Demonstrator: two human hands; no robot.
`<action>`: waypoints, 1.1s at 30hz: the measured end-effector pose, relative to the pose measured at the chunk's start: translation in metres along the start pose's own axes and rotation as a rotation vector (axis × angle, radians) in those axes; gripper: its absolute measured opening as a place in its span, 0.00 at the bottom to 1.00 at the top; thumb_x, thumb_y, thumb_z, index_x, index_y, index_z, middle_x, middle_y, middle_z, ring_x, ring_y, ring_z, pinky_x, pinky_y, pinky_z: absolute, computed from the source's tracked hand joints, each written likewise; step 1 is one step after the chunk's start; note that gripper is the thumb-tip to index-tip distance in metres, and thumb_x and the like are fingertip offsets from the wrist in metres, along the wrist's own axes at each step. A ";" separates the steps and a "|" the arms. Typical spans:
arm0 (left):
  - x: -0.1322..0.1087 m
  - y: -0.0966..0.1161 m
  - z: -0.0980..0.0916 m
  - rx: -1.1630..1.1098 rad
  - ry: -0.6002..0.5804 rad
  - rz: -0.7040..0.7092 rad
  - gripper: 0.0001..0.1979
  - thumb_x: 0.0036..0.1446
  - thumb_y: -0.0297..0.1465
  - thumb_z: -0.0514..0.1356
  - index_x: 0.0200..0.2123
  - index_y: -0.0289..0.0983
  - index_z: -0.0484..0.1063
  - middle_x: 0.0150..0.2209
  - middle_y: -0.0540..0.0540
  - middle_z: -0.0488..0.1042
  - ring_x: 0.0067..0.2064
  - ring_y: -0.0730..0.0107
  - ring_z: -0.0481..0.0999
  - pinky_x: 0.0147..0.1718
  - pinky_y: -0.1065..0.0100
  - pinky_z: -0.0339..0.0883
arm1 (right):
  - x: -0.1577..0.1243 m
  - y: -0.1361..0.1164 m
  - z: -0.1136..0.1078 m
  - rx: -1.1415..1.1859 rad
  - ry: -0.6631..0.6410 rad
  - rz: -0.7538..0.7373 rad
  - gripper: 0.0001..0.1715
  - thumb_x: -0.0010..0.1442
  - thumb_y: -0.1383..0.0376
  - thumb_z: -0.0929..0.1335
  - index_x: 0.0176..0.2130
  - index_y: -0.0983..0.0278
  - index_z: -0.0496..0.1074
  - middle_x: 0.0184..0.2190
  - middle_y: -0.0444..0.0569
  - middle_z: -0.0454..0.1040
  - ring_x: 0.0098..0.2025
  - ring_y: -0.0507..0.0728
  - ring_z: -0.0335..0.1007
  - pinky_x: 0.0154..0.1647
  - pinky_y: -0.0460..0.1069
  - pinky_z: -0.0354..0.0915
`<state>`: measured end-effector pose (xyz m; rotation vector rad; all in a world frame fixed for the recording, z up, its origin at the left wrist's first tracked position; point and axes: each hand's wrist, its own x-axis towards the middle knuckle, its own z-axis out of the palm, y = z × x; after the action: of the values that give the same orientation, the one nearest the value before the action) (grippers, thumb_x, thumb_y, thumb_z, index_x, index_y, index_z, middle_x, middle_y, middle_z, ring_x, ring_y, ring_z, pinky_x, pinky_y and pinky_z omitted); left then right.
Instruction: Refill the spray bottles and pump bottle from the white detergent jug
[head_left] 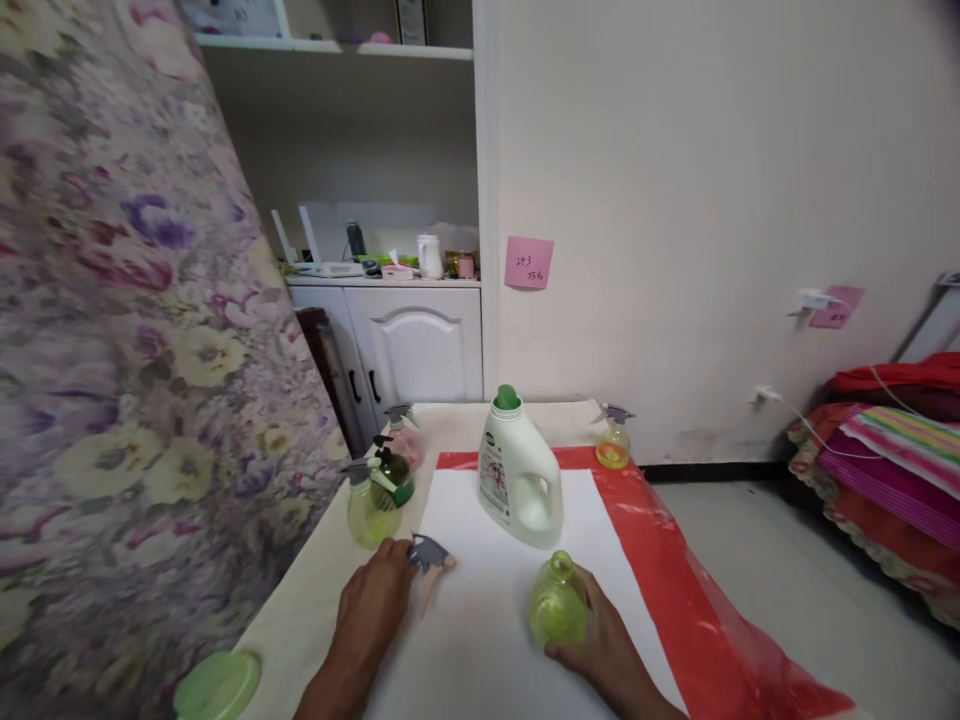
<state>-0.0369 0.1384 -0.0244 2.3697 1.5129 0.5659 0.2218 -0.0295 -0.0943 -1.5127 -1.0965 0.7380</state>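
At the front right of the white sheet, my right hand (pixel 600 640) is wrapped round a yellow-green spray bottle (pixel 559 605), upright with its neck uncovered. My left hand (pixel 379 590) is closed on a trigger spray head (pixel 430 555), dark grey with a peach-coloured trigger, just above the sheet's left side. Its fingertips are partly hidden. Beyond both hands stands a large pale-green detergent jug (pixel 517 480) with a handle and a green piece at its mouth.
Along the table's left edge stand a yellow-green sprayer (pixel 371 515), a dark green pump bottle (pixel 395 475) and a pink sprayer (pixel 405 440). A sprayer with orange liquid (pixel 613 448) is at the back right. A green lid (pixel 217 685) lies front left. A floral curtain (pixel 150 350) hangs at left.
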 end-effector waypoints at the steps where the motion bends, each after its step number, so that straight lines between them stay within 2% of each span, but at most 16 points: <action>1: -0.002 0.008 -0.005 -0.046 0.017 0.005 0.11 0.57 0.33 0.52 0.41 0.41 0.72 0.43 0.44 0.76 0.43 0.57 0.76 0.39 0.64 0.62 | -0.002 0.000 -0.002 0.005 -0.007 -0.007 0.48 0.38 0.66 0.76 0.57 0.61 0.60 0.56 0.53 0.70 0.59 0.65 0.63 0.61 0.57 0.57; 5: -0.011 0.039 -0.019 -0.298 0.042 0.003 0.15 0.57 0.42 0.54 0.42 0.40 0.71 0.36 0.46 0.78 0.38 0.58 0.76 0.38 0.64 0.66 | -0.008 0.002 -0.003 0.024 -0.037 -0.036 0.47 0.39 0.70 0.75 0.57 0.61 0.60 0.57 0.52 0.69 0.60 0.63 0.62 0.62 0.55 0.57; 8: -0.018 0.060 -0.023 -0.734 0.041 -0.076 0.18 0.51 0.44 0.60 0.41 0.39 0.72 0.35 0.48 0.79 0.38 0.60 0.77 0.40 0.64 0.69 | -0.009 0.010 -0.003 0.029 -0.040 -0.054 0.48 0.37 0.72 0.74 0.57 0.62 0.60 0.57 0.52 0.68 0.61 0.63 0.61 0.63 0.56 0.56; 13: -0.030 0.088 -0.018 -1.375 0.168 -0.314 0.25 0.38 0.39 0.72 0.41 0.35 0.75 0.37 0.47 0.80 0.35 0.70 0.78 0.38 0.71 0.72 | -0.009 0.024 -0.001 0.016 -0.008 -0.107 0.51 0.36 0.72 0.75 0.58 0.62 0.59 0.58 0.53 0.67 0.62 0.66 0.59 0.65 0.58 0.54; 17: -0.035 0.112 -0.020 -1.672 0.292 -0.299 0.26 0.32 0.32 0.76 0.38 0.33 0.77 0.36 0.46 0.80 0.33 0.74 0.78 0.37 0.75 0.74 | -0.009 0.029 0.000 0.024 0.008 -0.118 0.52 0.37 0.71 0.75 0.60 0.61 0.57 0.59 0.53 0.65 0.63 0.65 0.58 0.65 0.58 0.53; 20: -0.036 0.134 -0.033 -1.735 0.349 -0.182 0.22 0.35 0.31 0.75 0.37 0.33 0.77 0.35 0.46 0.80 0.32 0.74 0.77 0.36 0.76 0.74 | -0.009 0.030 0.001 0.017 -0.004 -0.103 0.51 0.38 0.71 0.74 0.60 0.60 0.57 0.60 0.53 0.64 0.64 0.65 0.57 0.66 0.58 0.53; 25: -0.037 0.173 -0.054 -1.714 0.401 -0.025 0.19 0.41 0.30 0.73 0.38 0.36 0.76 0.35 0.49 0.80 0.33 0.76 0.77 0.39 0.75 0.72 | -0.009 0.032 0.001 0.027 -0.010 -0.110 0.52 0.39 0.72 0.72 0.61 0.61 0.55 0.61 0.52 0.64 0.64 0.64 0.57 0.66 0.57 0.53; 28: -0.036 0.193 -0.050 -1.670 0.403 -0.007 0.20 0.43 0.32 0.72 0.41 0.39 0.75 0.35 0.52 0.79 0.34 0.76 0.76 0.40 0.74 0.70 | -0.010 0.034 0.003 0.035 -0.002 -0.130 0.51 0.38 0.73 0.72 0.60 0.61 0.56 0.60 0.51 0.65 0.63 0.64 0.58 0.66 0.57 0.53; 33: -0.035 0.215 -0.028 -1.619 0.371 0.003 0.16 0.45 0.33 0.70 0.39 0.39 0.74 0.37 0.52 0.77 0.35 0.75 0.75 0.43 0.71 0.67 | -0.009 0.032 0.005 0.066 0.003 -0.170 0.49 0.39 0.73 0.72 0.59 0.61 0.57 0.59 0.52 0.66 0.63 0.65 0.59 0.65 0.58 0.54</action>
<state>0.1090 0.0174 0.0857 0.9819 0.5420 1.4942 0.2222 -0.0356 -0.1274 -1.3465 -1.1714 0.6481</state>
